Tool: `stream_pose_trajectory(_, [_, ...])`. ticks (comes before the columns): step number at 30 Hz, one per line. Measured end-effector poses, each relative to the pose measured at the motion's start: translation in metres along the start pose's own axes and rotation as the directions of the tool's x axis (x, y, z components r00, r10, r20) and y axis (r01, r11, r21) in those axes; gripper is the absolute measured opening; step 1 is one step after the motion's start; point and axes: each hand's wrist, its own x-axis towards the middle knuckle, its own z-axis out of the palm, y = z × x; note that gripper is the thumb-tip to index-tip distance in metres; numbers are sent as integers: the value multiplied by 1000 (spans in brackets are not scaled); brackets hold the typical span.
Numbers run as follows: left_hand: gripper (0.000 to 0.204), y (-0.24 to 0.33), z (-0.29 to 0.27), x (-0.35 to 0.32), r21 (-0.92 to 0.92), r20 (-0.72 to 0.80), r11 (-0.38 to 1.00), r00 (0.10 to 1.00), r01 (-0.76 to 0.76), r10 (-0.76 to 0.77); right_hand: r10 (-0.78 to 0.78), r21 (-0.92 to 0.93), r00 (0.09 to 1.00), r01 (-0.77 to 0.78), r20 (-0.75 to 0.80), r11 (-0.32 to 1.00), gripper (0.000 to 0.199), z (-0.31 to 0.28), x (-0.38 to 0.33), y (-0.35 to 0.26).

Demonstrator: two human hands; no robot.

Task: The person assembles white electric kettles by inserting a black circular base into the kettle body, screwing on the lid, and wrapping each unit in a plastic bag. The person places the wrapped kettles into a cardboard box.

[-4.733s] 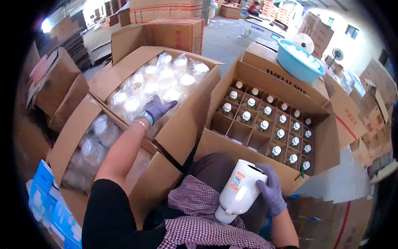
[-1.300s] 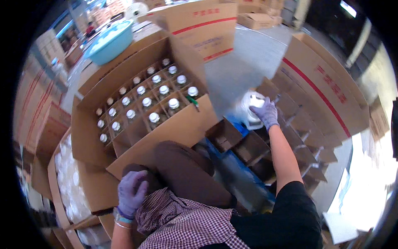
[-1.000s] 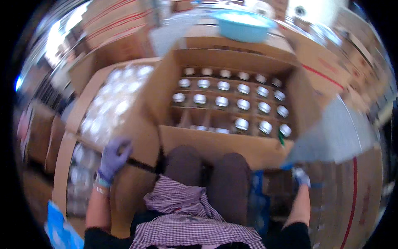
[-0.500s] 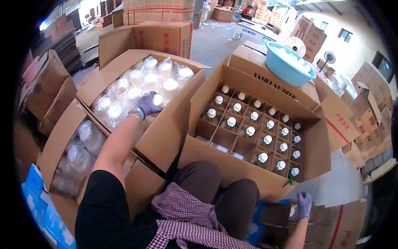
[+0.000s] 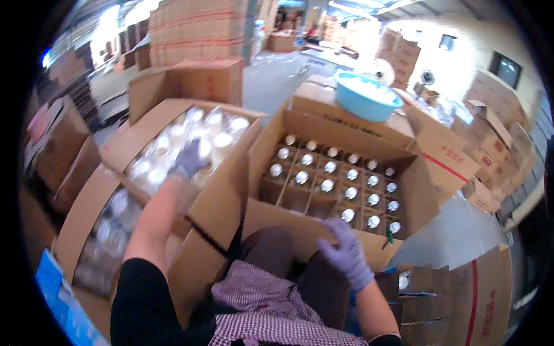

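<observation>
My left hand (image 5: 190,160), in a grey-purple glove and blurred, reaches into a carton (image 5: 222,179) of plastic-wrapped, white-topped containers. Its fingers curl round one white-topped bottle (image 5: 204,150); the bottle's lower part is hidden. On the right stands a divided carton (image 5: 323,228) with clear bottles under white caps (image 5: 326,185) in most of its cells; a few cells at the near left show no bottle. My right hand (image 5: 346,254), gloved alike, hovers over the near edge of this carton, fingers apart and holding nothing.
A light-blue basin (image 5: 369,98) of white items rests on a carton behind the bottles. Another open carton (image 5: 86,225) with wrapped clear containers stands at the left. Upright cardboard pieces (image 5: 427,294) and a carton (image 5: 487,288) are at the lower right. Stacked cartons (image 5: 196,34) rise behind.
My right hand has come up and left from the cardboard at the lower right to the divided carton's near edge. My left hand stays among the wrapped containers. The view has shifted.
</observation>
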Motion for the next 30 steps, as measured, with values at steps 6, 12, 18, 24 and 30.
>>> stream_pose_trajectory(6, [107,14,76,10,-141,121,950,958,277,-262,236,-76,972,-236,-8,969,42,-27,-45,32])
stream_pose_trajectory(12, [104,-27,19,-7,-37,-31,989,989,140,-142,160,-36,987,-161,-35,986,44,-24,-48,32])
stream_pose_trajectory(18, [84,105,-203,-105,89,-440,940,833,-330,334,96,174,995,-98,22,980,51,-43,-21,-29])
stream_pose_trajectory(24, [77,296,-240,-235,263,-167,600,577,-756,800,25,673,998,15,-49,739,115,-44,-40,-119])
stream_pose_trajectory(30, [104,308,-131,-281,-571,143,481,497,-665,856,294,476,953,-228,-67,849,93,5,-104,-53])
